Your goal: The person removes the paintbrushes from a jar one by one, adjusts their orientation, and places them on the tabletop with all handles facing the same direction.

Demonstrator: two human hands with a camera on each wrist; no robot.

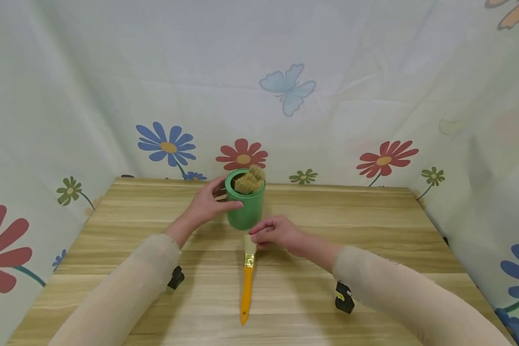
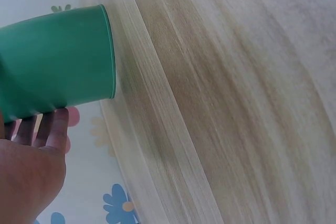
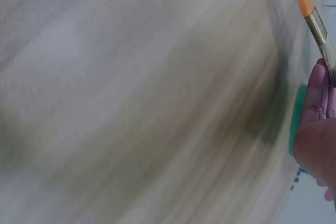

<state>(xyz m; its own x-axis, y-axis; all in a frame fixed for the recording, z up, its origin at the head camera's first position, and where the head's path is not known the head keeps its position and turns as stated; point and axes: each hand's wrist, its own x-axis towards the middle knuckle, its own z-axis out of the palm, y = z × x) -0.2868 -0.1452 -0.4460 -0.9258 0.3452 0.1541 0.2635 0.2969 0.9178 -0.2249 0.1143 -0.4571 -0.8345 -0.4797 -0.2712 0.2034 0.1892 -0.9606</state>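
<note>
A green cylindrical cup (image 1: 247, 211) is above the wooden table, near its middle. Tan bristly tufts (image 1: 249, 181) stick out over its rim; what they belong to is hidden inside the cup. My left hand (image 1: 208, 201) grips the cup from the left, thumb across the front and fingers behind. In the left wrist view, the fingers of that hand lie along the side of the cup (image 2: 58, 59). My right hand (image 1: 281, 233) pinches a paintbrush (image 1: 247, 288) by its pale bristles. Its gold ferrule and orange handle extend toward the front of the table.
Under me is a wood-grain table (image 1: 363, 226). Behind and beside it hangs a white cloth (image 1: 220, 57) printed with flowers and a butterfly. Black wrist mounts (image 1: 344, 298) show beneath the sleeves.
</note>
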